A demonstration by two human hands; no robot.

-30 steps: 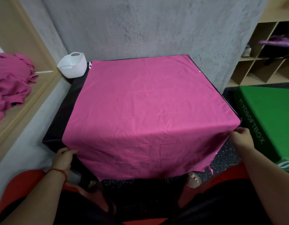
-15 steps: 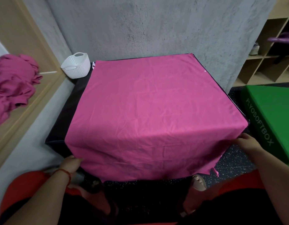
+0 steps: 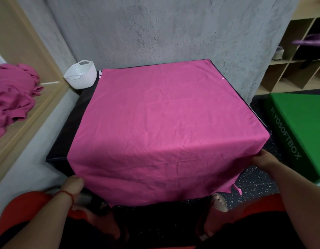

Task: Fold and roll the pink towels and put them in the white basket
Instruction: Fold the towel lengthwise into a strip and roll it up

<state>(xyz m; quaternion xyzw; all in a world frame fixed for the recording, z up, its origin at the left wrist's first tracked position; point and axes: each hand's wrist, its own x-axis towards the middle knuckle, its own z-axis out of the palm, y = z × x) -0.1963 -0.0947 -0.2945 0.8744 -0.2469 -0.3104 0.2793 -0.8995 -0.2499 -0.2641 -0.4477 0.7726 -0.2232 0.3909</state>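
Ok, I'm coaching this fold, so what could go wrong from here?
1. The left hand and right hand hold the towel at unmatched spots on its edges, so the fold may go skewed.
2. Wrinkles across the towel could get folded in and make a lumpy roll.
3. The basket stands close by the towel's far left corner; a wide sweep might knock it.

A black box point(image 3: 74, 126) bears the spread pink towel point(image 3: 164, 123) (white basket point(image 3: 80, 78) at far-left corner).

Head-worn wide-angle view, facing forward and down, near pink towel point(image 3: 164, 123)
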